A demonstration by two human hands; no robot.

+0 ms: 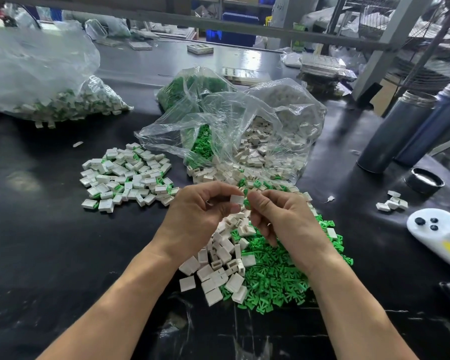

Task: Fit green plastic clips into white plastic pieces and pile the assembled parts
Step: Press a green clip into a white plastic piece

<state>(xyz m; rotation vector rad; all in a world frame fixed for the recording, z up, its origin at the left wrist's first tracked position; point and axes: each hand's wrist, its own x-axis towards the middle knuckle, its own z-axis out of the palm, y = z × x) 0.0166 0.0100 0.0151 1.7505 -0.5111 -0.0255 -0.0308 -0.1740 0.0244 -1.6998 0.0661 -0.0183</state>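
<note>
My left hand pinches a small white plastic piece between thumb and fingers above the black table. My right hand presses a green clip against the piece's right side; most of the clip is hidden by my fingers. Below my hands lie loose white pieces and a spread of loose green clips. A pile of assembled white-and-green parts sits to the left on the table.
An open clear bag spills clips and white pieces behind my hands. A big bag of assembled parts lies far left. Two dark cylinders, a lid, a few white pieces and a white tool are at right.
</note>
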